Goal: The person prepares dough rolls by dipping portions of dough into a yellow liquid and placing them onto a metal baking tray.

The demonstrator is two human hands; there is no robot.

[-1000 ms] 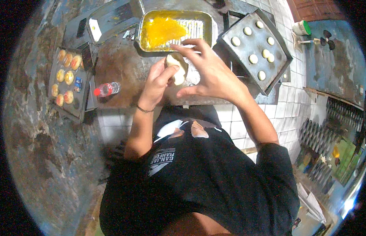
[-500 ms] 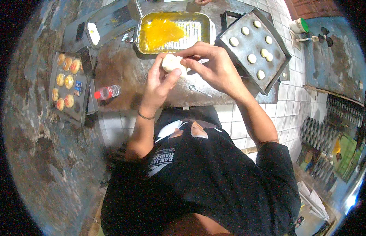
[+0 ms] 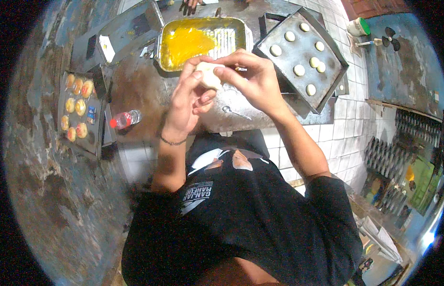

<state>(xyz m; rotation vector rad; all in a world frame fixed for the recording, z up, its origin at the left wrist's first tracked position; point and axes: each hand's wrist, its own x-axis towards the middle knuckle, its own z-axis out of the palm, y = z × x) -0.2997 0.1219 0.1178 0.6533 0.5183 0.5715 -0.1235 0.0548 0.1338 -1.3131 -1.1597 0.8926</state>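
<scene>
Raised over the worktable, my left hand [image 3: 183,97] grips a pale lump of dough [image 3: 207,76] with curled fingers. My right hand [image 3: 253,81] pinches the same lump from the right. Beneath them a metal spoon [image 3: 237,111] lies on a floury patch of the table [image 3: 141,86]. Just beyond my hands is an oblong foil pan [image 3: 248,40] holding yellow filling [image 3: 183,43]. To the right, a dark baking tray [image 3: 284,62] bears several small pale dough rounds [image 3: 299,70].
At left, a tray [image 3: 90,136] holds several browned buns [image 3: 80,107] and a small blue packet [image 3: 91,116]. A red-capped bottle [image 3: 126,119] lies beside it. Another person's hand [image 3: 193,5] shows at the far edge. A white tub with green lid [image 3: 359,26] sits upper right.
My right hand has closed onto the dough, and my left fingers have shifted around it. Another person's hand has come into view at the top. The spoon has been uncovered.
</scene>
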